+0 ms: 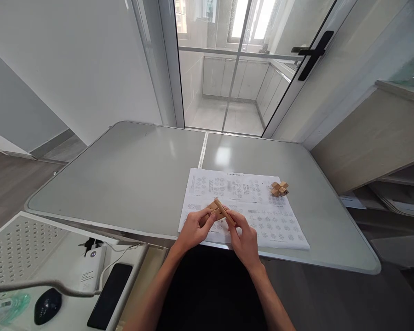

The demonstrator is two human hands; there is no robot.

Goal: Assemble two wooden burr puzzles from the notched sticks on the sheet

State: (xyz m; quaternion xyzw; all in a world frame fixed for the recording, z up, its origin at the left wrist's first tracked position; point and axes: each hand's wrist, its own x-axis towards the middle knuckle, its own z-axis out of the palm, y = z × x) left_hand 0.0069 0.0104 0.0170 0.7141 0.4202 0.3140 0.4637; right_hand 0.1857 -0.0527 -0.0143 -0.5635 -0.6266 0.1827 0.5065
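Just above the near part of a printed sheet (279, 236), my two hands meet over small wooden puzzle pieces. My left hand (197, 225) pinches one or more light wooden pieces (212, 205) between thumb and fingers. In my right hand (243, 236) is a slim wooden stick (221, 209), tilted and lying against the other wood. The fingers cover part of the pieces, so how they fit together cannot be seen. An assembled wooden burr puzzle (279, 189) rests on the sheet's right edge. Rows of small diagrams cover the sheet.
The grey folding table (131, 174) has a seam down its middle. At lower left, a white cart (69, 250) holds a black phone (111, 294), a white power bank (92, 269), a dark mouse (48, 305) and cables. Behind stands a glass door (224, 73); wooden shelves (376, 138) are at right.
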